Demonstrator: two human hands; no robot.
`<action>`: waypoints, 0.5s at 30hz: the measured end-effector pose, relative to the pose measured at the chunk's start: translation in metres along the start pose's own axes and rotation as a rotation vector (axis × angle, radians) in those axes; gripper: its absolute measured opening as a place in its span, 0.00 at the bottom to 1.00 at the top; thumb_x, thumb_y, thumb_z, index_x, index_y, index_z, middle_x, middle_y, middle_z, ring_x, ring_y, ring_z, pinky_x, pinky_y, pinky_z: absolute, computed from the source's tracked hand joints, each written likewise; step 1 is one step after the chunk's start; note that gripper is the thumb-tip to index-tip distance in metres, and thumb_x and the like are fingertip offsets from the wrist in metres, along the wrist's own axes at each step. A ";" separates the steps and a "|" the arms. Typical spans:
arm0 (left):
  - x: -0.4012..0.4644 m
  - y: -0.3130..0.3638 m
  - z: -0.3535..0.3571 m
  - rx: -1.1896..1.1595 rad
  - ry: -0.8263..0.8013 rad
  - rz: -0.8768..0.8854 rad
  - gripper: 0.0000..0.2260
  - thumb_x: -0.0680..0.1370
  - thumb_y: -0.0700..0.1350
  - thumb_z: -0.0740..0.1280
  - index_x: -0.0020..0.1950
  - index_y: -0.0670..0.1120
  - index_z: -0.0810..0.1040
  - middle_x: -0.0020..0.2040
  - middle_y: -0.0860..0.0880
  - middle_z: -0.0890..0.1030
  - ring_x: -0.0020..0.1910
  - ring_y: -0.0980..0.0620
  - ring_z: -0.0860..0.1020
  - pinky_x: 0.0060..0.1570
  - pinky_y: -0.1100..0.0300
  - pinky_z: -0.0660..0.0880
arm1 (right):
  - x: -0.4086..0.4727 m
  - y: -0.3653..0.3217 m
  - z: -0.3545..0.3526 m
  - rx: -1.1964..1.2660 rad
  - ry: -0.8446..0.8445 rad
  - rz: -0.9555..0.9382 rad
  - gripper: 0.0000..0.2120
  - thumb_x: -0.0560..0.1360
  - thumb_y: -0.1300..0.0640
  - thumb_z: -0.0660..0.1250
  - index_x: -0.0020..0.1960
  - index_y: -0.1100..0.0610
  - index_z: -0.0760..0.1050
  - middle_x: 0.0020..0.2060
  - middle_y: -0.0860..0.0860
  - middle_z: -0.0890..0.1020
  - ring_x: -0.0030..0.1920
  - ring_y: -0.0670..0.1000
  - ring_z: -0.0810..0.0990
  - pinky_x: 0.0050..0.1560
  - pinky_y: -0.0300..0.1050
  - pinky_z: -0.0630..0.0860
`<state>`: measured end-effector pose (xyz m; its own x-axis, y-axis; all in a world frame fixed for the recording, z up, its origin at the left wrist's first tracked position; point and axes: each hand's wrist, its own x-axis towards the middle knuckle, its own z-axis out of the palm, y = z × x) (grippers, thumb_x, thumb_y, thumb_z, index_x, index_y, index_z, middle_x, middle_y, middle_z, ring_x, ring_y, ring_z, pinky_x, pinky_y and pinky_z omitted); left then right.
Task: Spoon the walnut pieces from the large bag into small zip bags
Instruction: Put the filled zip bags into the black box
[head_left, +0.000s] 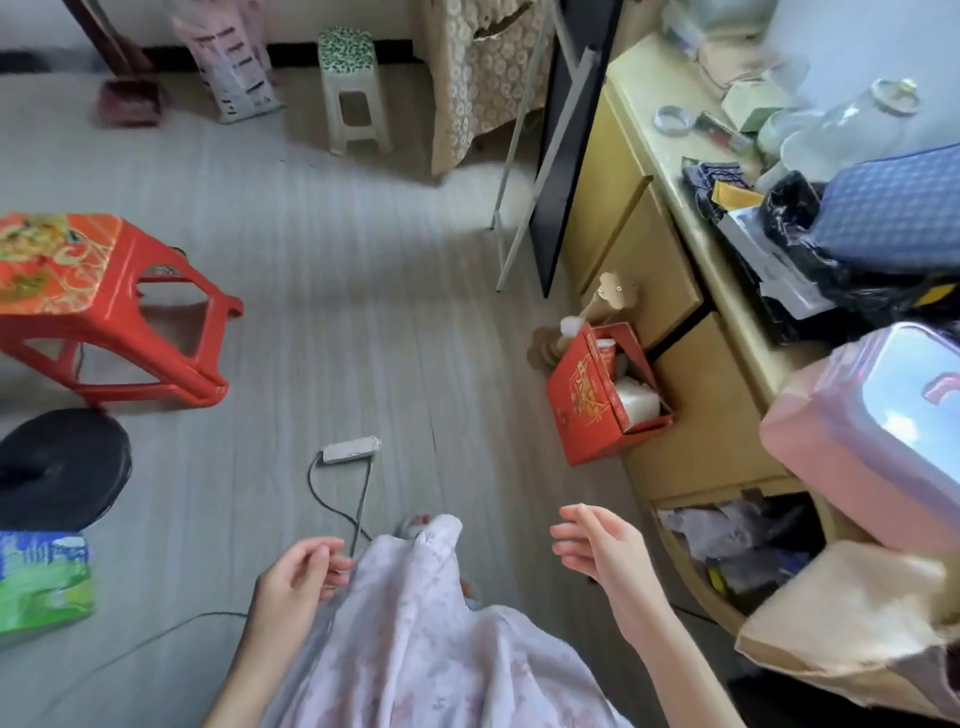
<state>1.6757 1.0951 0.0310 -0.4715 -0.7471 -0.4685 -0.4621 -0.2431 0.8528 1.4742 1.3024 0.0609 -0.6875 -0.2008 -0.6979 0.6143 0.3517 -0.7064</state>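
I stand looking down at a grey floor. My left hand (304, 569) hangs at the lower centre with loosely curled fingers and holds nothing. My right hand (597, 545) is raised a little to the right, fingers relaxed and spread, empty. A brown paper bag (852, 634) sits at the lower right edge on the yellow desk (670, 171), below a pink lidded box (852, 441). No walnut pieces, spoon or small zip bags show in view. My pale floral skirt fills the bottom centre.
A red stool (104, 306) stands at left, a black round cushion (57, 467) and a green packet (44, 582) below it. A power strip (350, 449) with its cable lies on the floor. A red carton (602, 400) leans against the cluttered desk. A white stool (353, 98) stands far back.
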 end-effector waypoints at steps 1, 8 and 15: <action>0.012 0.005 0.004 -0.006 0.012 -0.010 0.10 0.79 0.33 0.58 0.44 0.41 0.77 0.38 0.40 0.80 0.36 0.45 0.77 0.32 0.70 0.74 | 0.013 -0.010 0.004 -0.004 -0.008 0.007 0.08 0.78 0.61 0.61 0.47 0.62 0.79 0.36 0.57 0.83 0.34 0.52 0.79 0.35 0.38 0.78; 0.135 0.049 0.039 0.060 0.004 -0.011 0.10 0.79 0.34 0.58 0.44 0.42 0.78 0.37 0.42 0.81 0.36 0.45 0.77 0.32 0.69 0.73 | 0.113 -0.082 0.037 -0.039 -0.026 0.032 0.09 0.78 0.60 0.61 0.46 0.60 0.80 0.33 0.55 0.84 0.33 0.50 0.80 0.37 0.39 0.79; 0.286 0.147 0.072 0.135 -0.099 0.073 0.09 0.79 0.32 0.58 0.45 0.39 0.77 0.35 0.44 0.79 0.29 0.58 0.77 0.33 0.72 0.72 | 0.209 -0.180 0.082 -0.017 -0.021 0.015 0.09 0.78 0.60 0.62 0.45 0.60 0.80 0.33 0.55 0.84 0.32 0.49 0.81 0.33 0.38 0.79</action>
<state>1.4192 0.8902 0.0059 -0.5760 -0.6939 -0.4321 -0.5173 -0.0999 0.8500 1.2514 1.1216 0.0327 -0.6696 -0.2142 -0.7111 0.6178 0.3708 -0.6934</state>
